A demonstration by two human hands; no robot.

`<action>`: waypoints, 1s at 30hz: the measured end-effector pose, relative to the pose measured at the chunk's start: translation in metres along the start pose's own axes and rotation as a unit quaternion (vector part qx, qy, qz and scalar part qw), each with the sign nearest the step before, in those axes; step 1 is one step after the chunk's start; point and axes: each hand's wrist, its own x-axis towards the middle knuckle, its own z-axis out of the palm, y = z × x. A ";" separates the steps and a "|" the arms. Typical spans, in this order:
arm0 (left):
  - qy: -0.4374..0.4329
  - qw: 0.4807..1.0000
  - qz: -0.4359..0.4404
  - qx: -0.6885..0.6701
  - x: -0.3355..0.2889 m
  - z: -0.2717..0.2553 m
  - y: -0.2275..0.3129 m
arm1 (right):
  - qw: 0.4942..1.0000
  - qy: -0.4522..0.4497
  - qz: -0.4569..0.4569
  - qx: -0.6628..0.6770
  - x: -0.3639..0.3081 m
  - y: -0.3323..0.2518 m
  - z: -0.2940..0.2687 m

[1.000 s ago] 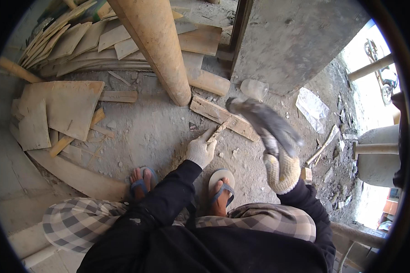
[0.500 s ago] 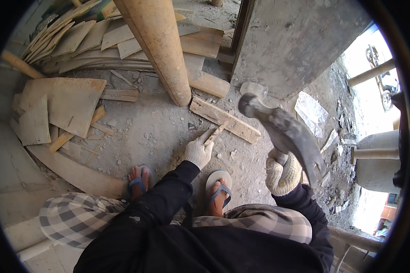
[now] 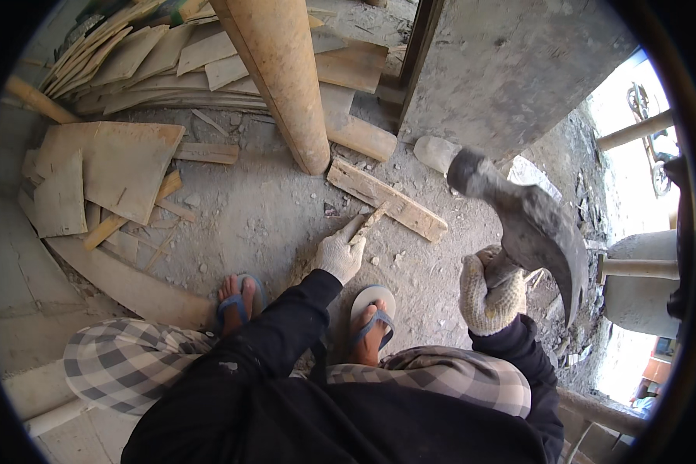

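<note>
My right hand [image 3: 493, 292], in a knitted cream glove, is wrapped round the handle of a claw hammer [image 3: 530, 213]. The hammer is raised above the ground, its dark, worn head close to the camera and its claw curving down to the right. My left hand [image 3: 342, 254], gloved too, is closed on a thin splintered wood strip [image 3: 370, 223] between thumb and forefinger. The strip's far end meets the near edge of a short wooden board [image 3: 394, 203] lying on the ground; whether it is joined to the board I cannot tell.
A round post [image 3: 282, 85] stands just beyond the board. Stacked thin boards [image 3: 143, 62] lie at the far left, with a loose plywood piece [image 3: 131, 166] nearer. An upright grey panel [image 3: 510, 69] stands at the far right. Rubble surrounds my sandalled feet [image 3: 373, 321].
The hammer and my right hand have shifted slightly to the right. My left hand keeps its hold on the strip against the board. The whole view has shifted a little.
</note>
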 end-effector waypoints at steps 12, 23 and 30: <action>0.000 1.000 -0.006 0.012 0.001 0.003 -0.004 | 0.988 -0.097 -0.090 -0.077 0.011 0.002 0.005; -0.062 0.993 -0.081 0.059 0.003 -0.013 0.022 | 0.955 -0.254 0.064 0.136 -0.012 0.028 0.035; -0.016 0.997 -0.067 0.028 0.002 -0.007 0.018 | 0.973 -0.229 0.024 -0.028 -0.005 0.014 0.033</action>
